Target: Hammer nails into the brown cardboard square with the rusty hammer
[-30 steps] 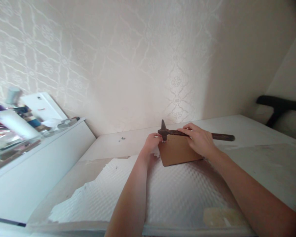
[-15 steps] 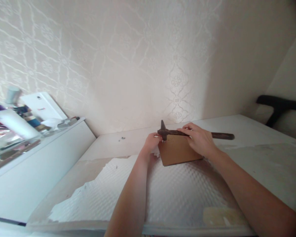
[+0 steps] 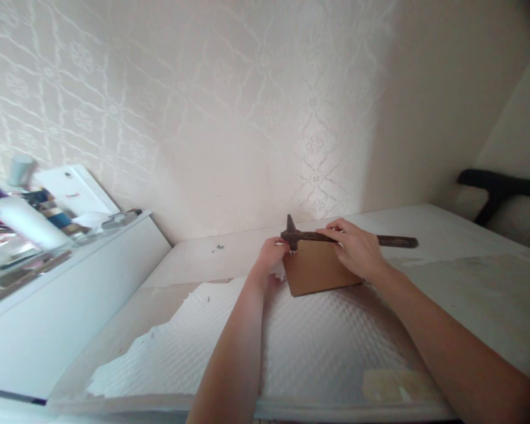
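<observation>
A brown wooden board (image 3: 315,270) lies on a white padded sheet (image 3: 265,347) spread over the table (image 3: 468,277). My right hand (image 3: 355,250) grips the handle of a dark hammer (image 3: 393,240), whose head rests low at the board's far left corner. My left hand (image 3: 271,254) is pinched right beside the hammer head, at that same corner. What its fingers hold is too small to make out.
A patterned wall stands close behind the table. A white shelf (image 3: 70,277) on the left carries bottles and tubes (image 3: 26,212). A few small dark bits (image 3: 218,248) lie on the table near the wall. A dark chair arm (image 3: 499,184) shows at far right.
Almost nothing differs; the view has shifted very slightly, and both hands and the hammer stay at the board's corner.
</observation>
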A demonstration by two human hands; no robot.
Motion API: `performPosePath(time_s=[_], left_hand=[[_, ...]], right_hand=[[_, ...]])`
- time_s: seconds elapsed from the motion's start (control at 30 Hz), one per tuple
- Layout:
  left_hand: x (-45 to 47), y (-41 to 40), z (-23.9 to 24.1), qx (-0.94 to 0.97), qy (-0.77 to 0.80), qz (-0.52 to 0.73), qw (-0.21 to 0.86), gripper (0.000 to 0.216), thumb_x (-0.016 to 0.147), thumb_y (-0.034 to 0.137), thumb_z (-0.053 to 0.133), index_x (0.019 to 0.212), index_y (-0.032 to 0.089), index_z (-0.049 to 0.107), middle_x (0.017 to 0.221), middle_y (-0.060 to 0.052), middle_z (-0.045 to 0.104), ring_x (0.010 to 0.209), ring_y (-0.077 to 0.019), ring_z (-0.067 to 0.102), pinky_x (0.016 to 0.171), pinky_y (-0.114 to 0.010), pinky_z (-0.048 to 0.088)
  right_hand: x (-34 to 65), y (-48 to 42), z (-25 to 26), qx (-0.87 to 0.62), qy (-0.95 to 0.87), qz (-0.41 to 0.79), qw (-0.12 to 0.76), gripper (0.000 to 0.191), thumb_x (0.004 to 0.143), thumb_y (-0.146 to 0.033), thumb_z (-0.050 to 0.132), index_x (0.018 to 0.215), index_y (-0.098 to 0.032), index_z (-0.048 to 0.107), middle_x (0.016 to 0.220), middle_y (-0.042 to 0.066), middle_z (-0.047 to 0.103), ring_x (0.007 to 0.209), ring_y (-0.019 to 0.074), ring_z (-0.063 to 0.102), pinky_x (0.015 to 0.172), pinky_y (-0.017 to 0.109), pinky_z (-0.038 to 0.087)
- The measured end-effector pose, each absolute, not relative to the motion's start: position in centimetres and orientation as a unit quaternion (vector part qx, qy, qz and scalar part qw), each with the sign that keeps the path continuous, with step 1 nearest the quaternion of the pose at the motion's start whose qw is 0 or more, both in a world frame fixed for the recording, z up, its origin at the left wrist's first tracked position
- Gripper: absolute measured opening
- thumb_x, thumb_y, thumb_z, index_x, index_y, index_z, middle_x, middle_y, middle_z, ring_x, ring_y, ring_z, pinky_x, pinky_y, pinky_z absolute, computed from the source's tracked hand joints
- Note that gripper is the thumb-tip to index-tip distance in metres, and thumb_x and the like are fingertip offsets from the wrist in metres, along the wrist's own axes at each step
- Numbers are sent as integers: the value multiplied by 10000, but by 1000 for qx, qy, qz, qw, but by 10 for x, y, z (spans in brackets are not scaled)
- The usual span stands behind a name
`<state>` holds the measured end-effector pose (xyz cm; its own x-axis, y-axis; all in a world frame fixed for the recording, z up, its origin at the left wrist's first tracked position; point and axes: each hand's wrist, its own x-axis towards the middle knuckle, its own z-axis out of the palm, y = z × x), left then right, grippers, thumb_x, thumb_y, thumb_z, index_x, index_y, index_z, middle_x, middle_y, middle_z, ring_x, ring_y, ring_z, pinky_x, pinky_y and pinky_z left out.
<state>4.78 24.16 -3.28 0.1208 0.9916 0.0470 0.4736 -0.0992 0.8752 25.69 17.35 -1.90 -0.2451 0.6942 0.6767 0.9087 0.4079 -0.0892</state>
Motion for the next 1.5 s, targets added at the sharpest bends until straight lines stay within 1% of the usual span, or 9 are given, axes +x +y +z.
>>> performPosePath(time_s=[0.23,0.73,0.87,1.0,1.13,1.23,1.37,1.5], left_hand=[[46,245,-35,663,558,351,356,214,653,119,542,779,102,715,776,-68,695,773,-193,609,724,-274,445],[47,245,-37,652,550,367,371,145,655,134,632,777,118,709,790,-69,710,786,-195,639,769,-289,468],[46,245,-37,658,539,367,375,164,648,115,636,796,107,706,789,-75,709,766,-187,639,766,-291,469],[45,244,-37,650,544,369,380,170,640,145,676,804,110,706,790,-76,710,771,-192,642,764,-296,472],[45,244,-37,659,537,367,377,165,651,126,657,807,115,710,787,-72,712,795,-193,644,775,-291,470],[45,245,-38,655,543,367,376,175,643,150,685,814,117,708,805,-74,711,813,-196,645,773,-288,472],[45,246,-40,659,543,364,373,184,663,146,659,838,121,710,811,-72,710,812,-194,645,769,-293,476],[45,244,-38,660,544,359,372,184,654,152,678,832,116,712,803,-75,710,796,-196,647,774,-298,477]], right_hand=[[257,175,-20,-511,-774,-165,337,414,804,-28,506,1104,-252,682,1056,13,639,898,159,603,645,256,431],[259,176,-20,-515,-769,-171,338,414,801,-24,503,1088,-259,688,1046,11,642,895,163,604,643,255,428],[258,175,-20,-514,-773,-162,335,404,808,-35,503,1085,-262,691,1034,13,643,886,163,601,640,254,428],[258,175,-20,-515,-766,-167,346,397,816,-45,502,1084,-267,693,1032,15,642,896,161,599,639,250,425],[258,176,-20,-514,-770,-165,341,397,809,-39,499,1071,-262,698,1021,15,645,881,157,600,639,251,427],[259,176,-20,-512,-769,-165,346,410,803,-37,500,1081,-266,694,1027,20,643,903,163,599,652,257,434],[259,176,-20,-508,-774,-162,341,421,802,-30,482,1080,-266,692,1018,21,646,888,162,601,644,259,431],[259,175,-20,-513,-769,-166,345,414,806,-40,496,1085,-277,689,1032,18,641,897,164,598,633,255,423]])
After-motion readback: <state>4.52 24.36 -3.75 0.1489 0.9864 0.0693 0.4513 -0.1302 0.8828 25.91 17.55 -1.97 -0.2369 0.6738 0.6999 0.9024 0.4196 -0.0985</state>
